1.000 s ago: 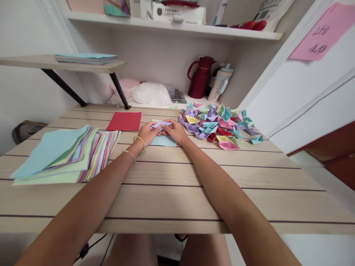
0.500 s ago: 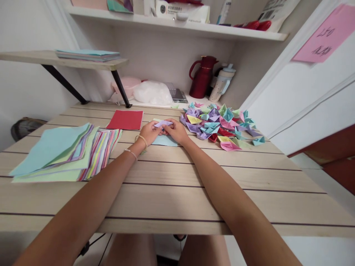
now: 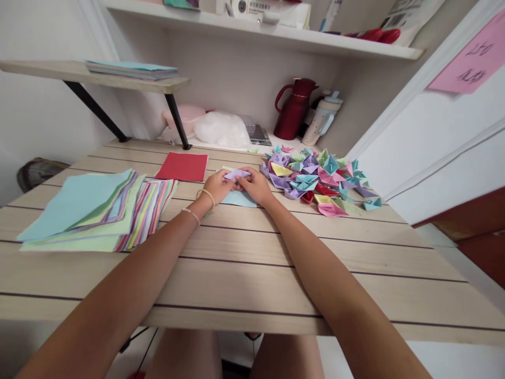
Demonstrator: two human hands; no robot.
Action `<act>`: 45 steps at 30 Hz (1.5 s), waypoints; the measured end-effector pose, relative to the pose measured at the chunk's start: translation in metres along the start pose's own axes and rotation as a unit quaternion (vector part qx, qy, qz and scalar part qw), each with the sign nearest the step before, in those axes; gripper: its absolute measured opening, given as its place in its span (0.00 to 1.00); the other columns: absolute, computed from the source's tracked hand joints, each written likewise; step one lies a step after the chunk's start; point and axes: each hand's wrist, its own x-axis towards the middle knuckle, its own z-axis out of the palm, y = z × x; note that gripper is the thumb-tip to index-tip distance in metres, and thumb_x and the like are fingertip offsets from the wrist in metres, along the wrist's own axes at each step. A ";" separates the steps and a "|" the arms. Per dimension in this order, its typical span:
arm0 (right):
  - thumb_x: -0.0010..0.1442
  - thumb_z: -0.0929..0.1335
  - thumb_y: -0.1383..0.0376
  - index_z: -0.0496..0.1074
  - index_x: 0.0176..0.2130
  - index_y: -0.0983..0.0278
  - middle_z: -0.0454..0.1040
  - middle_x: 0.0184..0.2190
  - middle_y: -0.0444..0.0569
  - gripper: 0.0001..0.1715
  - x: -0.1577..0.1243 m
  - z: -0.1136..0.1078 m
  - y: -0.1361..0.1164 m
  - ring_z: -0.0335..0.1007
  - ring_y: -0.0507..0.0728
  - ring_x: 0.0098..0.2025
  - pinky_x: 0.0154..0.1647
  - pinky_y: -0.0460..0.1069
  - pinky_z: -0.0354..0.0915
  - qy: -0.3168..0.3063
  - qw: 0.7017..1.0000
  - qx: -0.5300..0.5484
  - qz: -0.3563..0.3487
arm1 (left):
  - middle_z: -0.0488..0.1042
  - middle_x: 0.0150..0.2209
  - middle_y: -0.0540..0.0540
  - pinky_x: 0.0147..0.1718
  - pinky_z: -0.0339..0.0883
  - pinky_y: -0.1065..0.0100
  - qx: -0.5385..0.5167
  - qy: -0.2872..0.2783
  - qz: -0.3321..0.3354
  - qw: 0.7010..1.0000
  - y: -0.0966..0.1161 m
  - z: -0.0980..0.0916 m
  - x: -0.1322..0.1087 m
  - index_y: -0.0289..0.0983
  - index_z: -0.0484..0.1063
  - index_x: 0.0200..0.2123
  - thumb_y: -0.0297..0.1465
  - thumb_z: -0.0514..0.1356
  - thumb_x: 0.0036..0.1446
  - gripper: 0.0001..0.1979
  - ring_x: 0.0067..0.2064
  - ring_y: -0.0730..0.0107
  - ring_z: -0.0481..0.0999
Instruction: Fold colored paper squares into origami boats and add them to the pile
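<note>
Between my two hands is a folded purple paper [image 3: 236,174], boat-like in outline, with pointed ends. My left hand [image 3: 218,185] pinches its left end, and my right hand [image 3: 254,185] grips the right end, fingertips nearly meeting in the middle. Underneath, a light blue sheet [image 3: 240,198] lies on the table, partly covered by the hands. To the right of my right hand is a heap of folded paper boats [image 3: 311,176] in purple, blue, pink, yellow, green and red. A red square of paper [image 3: 182,166] rests behind my left hand.
Fanned stacks of coloured paper [image 3: 90,210] lie on the wooden table [image 3: 244,279] at left. A small raised shelf [image 3: 130,83] on black legs holds more paper [image 3: 132,69]. At the back stand a red jug [image 3: 294,110], a pale bottle [image 3: 321,120] and a white plastic bag [image 3: 221,129].
The view has shifted slightly, so the surroundings sit a little further right. Both hands still hold the purple paper, which shows a little more of its face between the fingers.
</note>
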 end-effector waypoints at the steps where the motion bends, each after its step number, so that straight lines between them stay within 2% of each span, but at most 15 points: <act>1: 0.55 0.68 0.59 0.70 0.43 0.63 0.75 0.21 0.42 0.16 0.000 0.000 0.000 0.72 0.53 0.24 0.29 0.46 0.66 0.000 1.000 -0.002 0.000 | 0.77 0.25 0.49 0.33 0.70 0.68 -0.001 0.000 -0.001 1.000 0.000 0.000 0.000 0.37 0.71 0.32 0.26 0.60 0.50 0.04 0.29 0.68 0.78; 9: 0.55 0.68 0.55 0.70 0.42 0.64 0.74 0.21 0.42 0.18 -0.002 0.001 -0.003 0.72 0.52 0.23 0.29 0.47 0.67 -0.003 1.000 0.029 0.012 | 0.76 0.24 0.50 0.32 0.70 0.69 -0.011 0.009 -0.012 1.000 0.002 0.000 -0.001 0.37 0.73 0.33 0.28 0.63 0.48 0.06 0.28 0.68 0.77; 12: 0.53 0.69 0.52 0.70 0.40 0.64 0.74 0.21 0.42 0.20 -0.002 0.001 -0.005 0.70 0.51 0.22 0.27 0.46 0.67 0.001 0.996 0.091 0.025 | 0.76 0.24 0.49 0.30 0.70 0.70 -0.022 0.008 -0.002 1.000 0.003 0.000 -0.002 0.36 0.73 0.33 0.30 0.62 0.50 0.06 0.27 0.69 0.77; 16: 0.50 0.70 0.49 0.71 0.37 0.64 0.75 0.22 0.43 0.23 -0.001 -0.003 -0.009 0.69 0.49 0.22 0.25 0.44 0.65 0.017 0.981 0.186 0.055 | 0.77 0.27 0.47 0.25 0.68 0.72 -0.075 0.019 -0.006 0.997 0.009 -0.001 -0.003 0.34 0.73 0.36 0.36 0.63 0.51 0.12 0.24 0.72 0.76; 19: 0.46 0.72 0.48 0.72 0.35 0.64 0.75 0.23 0.44 0.25 -0.001 -0.006 -0.010 0.69 0.49 0.23 0.24 0.44 0.64 0.024 0.973 0.216 0.072 | 0.78 0.28 0.46 0.25 0.67 0.73 -0.113 0.029 -0.011 0.993 0.013 -0.001 -0.004 0.34 0.74 0.36 0.40 0.64 0.50 0.15 0.24 0.73 0.75; 21: 0.44 0.73 0.47 0.72 0.34 0.64 0.75 0.23 0.44 0.26 0.000 -0.008 -0.011 0.68 0.50 0.22 0.23 0.44 0.64 0.026 0.973 0.218 0.078 | 0.77 0.25 0.47 0.23 0.66 0.73 -0.119 0.037 -0.018 0.992 0.016 -0.002 -0.005 0.34 0.74 0.33 0.42 0.64 0.50 0.16 0.22 0.74 0.74; 25: 0.45 0.72 0.46 0.73 0.32 0.65 0.64 0.12 0.38 0.25 0.000 -0.010 -0.011 0.54 0.47 0.14 0.15 0.43 0.53 0.034 0.977 0.194 0.080 | 0.70 0.14 0.52 0.16 0.58 0.74 -0.105 0.052 -0.033 0.993 0.019 -0.005 -0.005 0.33 0.72 0.29 0.43 0.63 0.50 0.17 0.13 0.78 0.64; 27: 0.46 0.72 0.48 0.73 0.34 0.65 0.66 0.13 0.38 0.25 0.000 -0.011 -0.010 0.51 0.46 0.13 0.14 0.43 0.51 0.042 0.974 0.207 0.078 | 0.71 0.15 0.51 0.16 0.59 0.75 -0.134 0.057 -0.046 0.988 0.020 -0.006 -0.005 0.33 0.71 0.32 0.42 0.63 0.50 0.16 0.14 0.78 0.66; 30: 0.45 0.73 0.52 0.72 0.37 0.64 0.77 0.26 0.43 0.23 0.000 -0.011 -0.010 0.63 0.47 0.18 0.19 0.43 0.60 0.036 0.966 0.243 0.076 | 0.78 0.24 0.47 0.22 0.66 0.74 -0.190 0.045 -0.071 0.978 0.022 -0.008 -0.005 0.34 0.70 0.36 0.39 0.65 0.49 0.17 0.21 0.75 0.74; 33: 0.46 0.72 0.57 0.74 0.37 0.62 0.78 0.31 0.45 0.18 -0.001 -0.009 -0.012 0.71 0.49 0.25 0.25 0.43 0.64 0.008 0.970 0.233 0.066 | 0.80 0.30 0.45 0.26 0.69 0.74 -0.208 0.024 -0.077 0.975 0.025 -0.009 -0.006 0.35 0.70 0.40 0.38 0.67 0.46 0.19 0.26 0.72 0.78; 36: 0.48 0.72 0.59 0.76 0.37 0.62 0.79 0.33 0.45 0.15 -0.003 -0.007 -0.013 0.71 0.49 0.25 0.26 0.43 0.64 -0.007 0.977 0.204 0.057 | 0.79 0.31 0.46 0.27 0.69 0.74 -0.199 0.015 -0.062 0.978 0.025 -0.009 -0.006 0.36 0.71 0.42 0.36 0.68 0.45 0.21 0.26 0.74 0.78; 42: 0.47 0.73 0.57 0.77 0.36 0.63 0.78 0.31 0.46 0.17 -0.002 -0.007 -0.014 0.70 0.48 0.25 0.26 0.43 0.63 -0.004 0.980 0.189 0.066 | 0.76 0.26 0.48 0.24 0.67 0.76 -0.142 0.056 -0.045 0.987 0.018 -0.004 -0.003 0.34 0.72 0.32 0.37 0.67 0.46 0.14 0.24 0.77 0.75; 45: 0.47 0.73 0.54 0.77 0.34 0.65 0.78 0.30 0.46 0.18 -0.001 -0.005 -0.012 0.70 0.48 0.24 0.26 0.43 0.64 0.006 0.979 0.193 0.072 | 0.76 0.27 0.48 0.25 0.68 0.75 -0.124 0.059 -0.039 0.990 0.016 -0.002 -0.002 0.34 0.72 0.33 0.37 0.66 0.47 0.13 0.24 0.77 0.75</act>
